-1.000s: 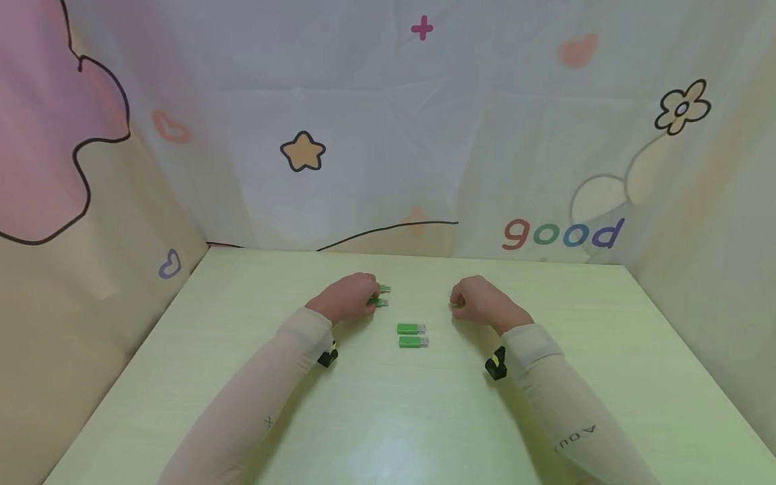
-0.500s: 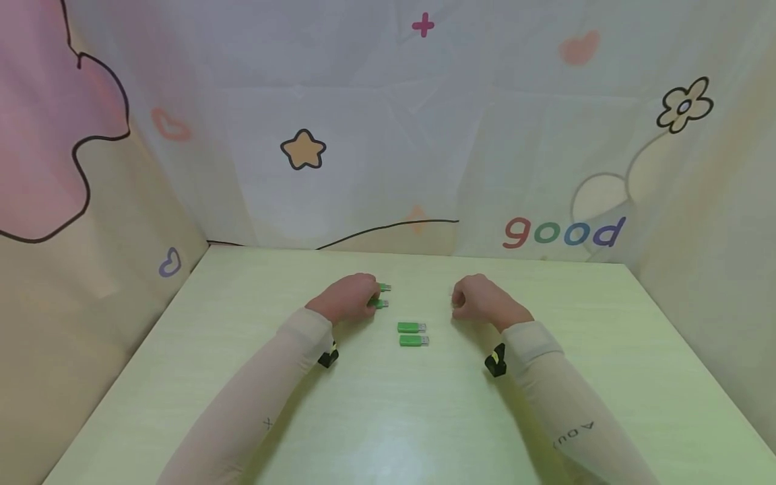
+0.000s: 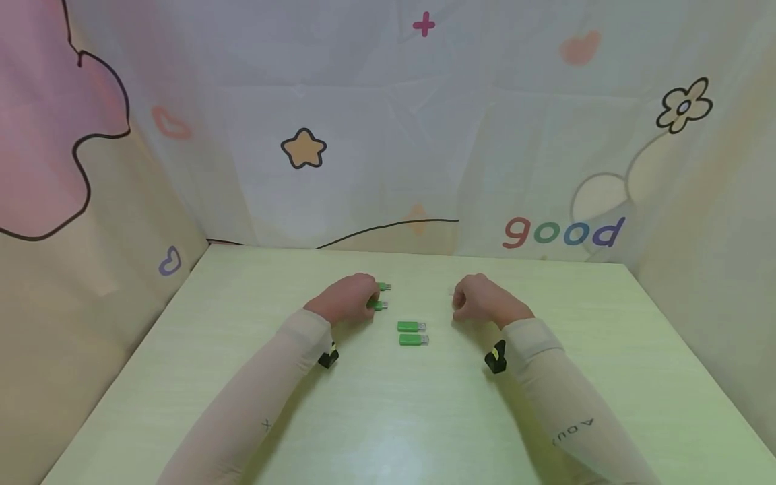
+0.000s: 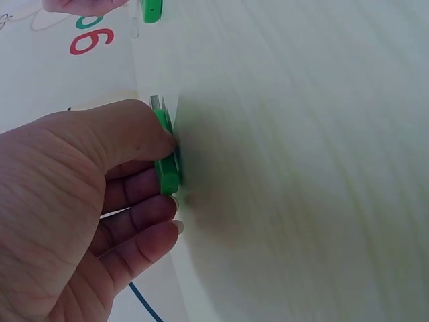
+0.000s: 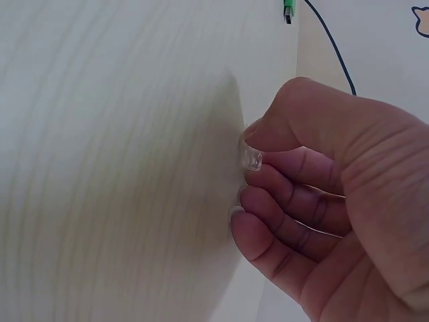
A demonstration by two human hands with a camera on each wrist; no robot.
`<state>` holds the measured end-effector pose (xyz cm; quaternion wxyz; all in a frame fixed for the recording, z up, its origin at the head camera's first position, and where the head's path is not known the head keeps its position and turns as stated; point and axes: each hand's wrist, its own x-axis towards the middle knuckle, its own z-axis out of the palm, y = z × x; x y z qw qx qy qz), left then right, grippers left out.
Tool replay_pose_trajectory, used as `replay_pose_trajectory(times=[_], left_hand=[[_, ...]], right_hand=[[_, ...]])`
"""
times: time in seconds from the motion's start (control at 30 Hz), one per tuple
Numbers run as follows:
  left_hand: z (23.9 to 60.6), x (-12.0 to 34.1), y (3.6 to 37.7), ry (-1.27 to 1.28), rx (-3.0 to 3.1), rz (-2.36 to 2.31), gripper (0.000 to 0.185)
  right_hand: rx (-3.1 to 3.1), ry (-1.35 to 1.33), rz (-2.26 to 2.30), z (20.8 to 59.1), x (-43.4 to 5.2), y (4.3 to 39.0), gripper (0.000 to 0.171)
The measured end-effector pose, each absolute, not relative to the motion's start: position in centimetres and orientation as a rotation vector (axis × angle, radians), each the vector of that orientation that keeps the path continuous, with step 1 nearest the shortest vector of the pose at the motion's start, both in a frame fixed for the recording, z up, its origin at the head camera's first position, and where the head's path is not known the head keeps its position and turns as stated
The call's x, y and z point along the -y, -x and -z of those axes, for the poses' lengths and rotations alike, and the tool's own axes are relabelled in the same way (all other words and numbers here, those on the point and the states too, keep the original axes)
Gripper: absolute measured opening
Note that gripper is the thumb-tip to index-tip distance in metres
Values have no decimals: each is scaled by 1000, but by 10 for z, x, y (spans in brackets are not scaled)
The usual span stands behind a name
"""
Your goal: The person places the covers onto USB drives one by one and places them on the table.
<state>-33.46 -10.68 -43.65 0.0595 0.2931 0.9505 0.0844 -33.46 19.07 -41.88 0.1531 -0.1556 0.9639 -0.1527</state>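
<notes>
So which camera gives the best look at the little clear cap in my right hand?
The right wrist view: the clear cap sits close up, pinched between thumb and forefinger of the right hand. In the head view the right hand hides it. The left wrist view shows only that hand's edge.

Open lane ran between left hand [image 3: 344, 298] and right hand [image 3: 479, 300] on pale green wooden table [image 3: 388, 417]. Two small green plastic USB sticks [image 3: 412, 333] lay in that lane, near side. Printed fabric backdrop [image 3: 388, 135] closed off far edge and both sides.
</notes>
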Motion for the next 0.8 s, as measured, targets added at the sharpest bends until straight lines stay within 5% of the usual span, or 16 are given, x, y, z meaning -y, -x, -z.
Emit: replay_pose_trajectory(times=[0.8], left_hand=[[439, 109, 330, -899, -2869, -260, 8]], right_hand=[[-2782, 477, 469, 418, -195, 328, 10]])
